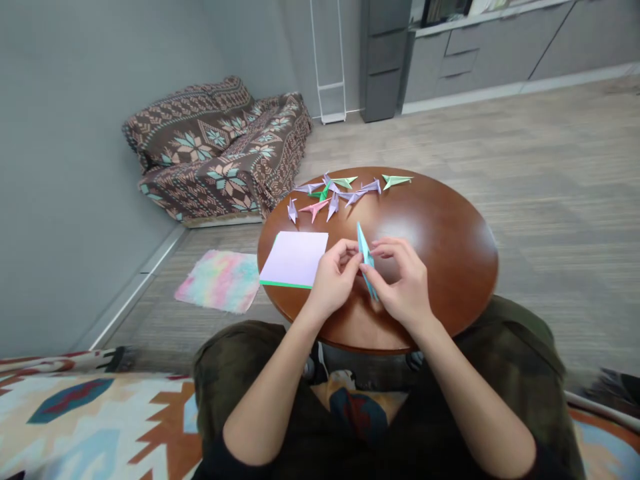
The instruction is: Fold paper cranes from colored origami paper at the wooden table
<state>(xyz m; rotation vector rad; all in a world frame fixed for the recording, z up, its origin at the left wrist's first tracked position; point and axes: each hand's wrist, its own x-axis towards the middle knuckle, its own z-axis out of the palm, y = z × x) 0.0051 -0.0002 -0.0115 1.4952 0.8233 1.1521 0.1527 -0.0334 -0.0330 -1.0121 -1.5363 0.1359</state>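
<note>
A light-blue folded paper (365, 247), long and narrow with pointed ends, is held up over the near half of the round table. My left hand (336, 272) pinches its left side between thumb and fingers. On the other side, my right hand (401, 279) grips it with the thumb low and the fingers curled above. Left of my left hand lies a stack of square paper (295, 259), lilac on top with a green edge showing. Beyond my hands stand several folded paper cranes, among them a pink one (314, 209), a green one (324, 193) and a lilac one (333, 205).
The brown round table (450, 247) stands close in front of my knees. A pale green paper crane (397, 181) sits near its far edge. Behind are a patterned covered sofa (225, 150) and grey cabinets (460, 63). A fluffy pastel mat (217, 280) lies on the floor at left.
</note>
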